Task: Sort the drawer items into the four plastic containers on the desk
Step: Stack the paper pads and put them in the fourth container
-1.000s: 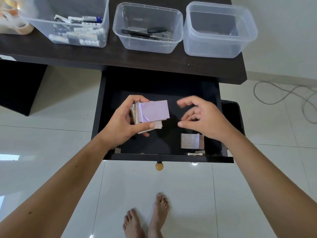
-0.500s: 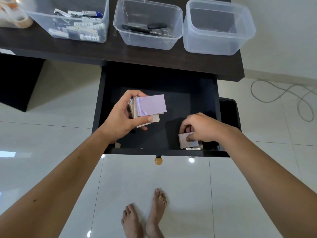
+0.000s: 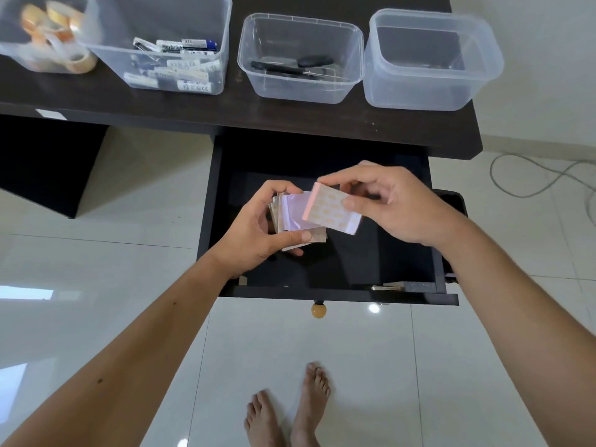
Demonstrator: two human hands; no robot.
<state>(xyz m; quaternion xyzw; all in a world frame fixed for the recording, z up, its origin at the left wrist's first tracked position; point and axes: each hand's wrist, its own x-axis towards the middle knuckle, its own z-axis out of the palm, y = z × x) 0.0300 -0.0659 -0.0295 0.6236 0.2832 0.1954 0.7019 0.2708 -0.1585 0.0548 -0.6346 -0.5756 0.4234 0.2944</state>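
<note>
Both hands hang over the open drawer (image 3: 322, 272), which juts toward the viewer from under the dark desk (image 3: 290, 114). The left hand (image 3: 258, 230) grips a stack of sticky-note pads (image 3: 295, 221), thumb along the near edge and fingers curled over the far edge; a lilac pad lies on top. The right hand (image 3: 396, 204) pinches a pink-edged pad (image 3: 332, 209) with a pale orange pattern (thumb on its upper face, fingers behind), holding it tilted, overlapping the right side of the stack; whether the two touch cannot be told.

In the drawer's near right corner lies a small metallic item (image 3: 385, 288), too small to identify.

On the desk stand four clear containers in a row. The far-left container (image 3: 13, 56) holds rolls of tape (image 3: 61, 33). The next container (image 3: 222, 33) holds batteries (image 3: 180, 66) and small packets. The third container (image 3: 322, 95) holds a dark tool (image 3: 290, 67), possibly scissors. The right container (image 3: 419, 98) shows nothing inside.

On the white tiled floor (image 3: 96, 253), bare feet (image 3: 290, 414) stand near the drawer, and a grey cable (image 3: 532, 179) loops at the right.
</note>
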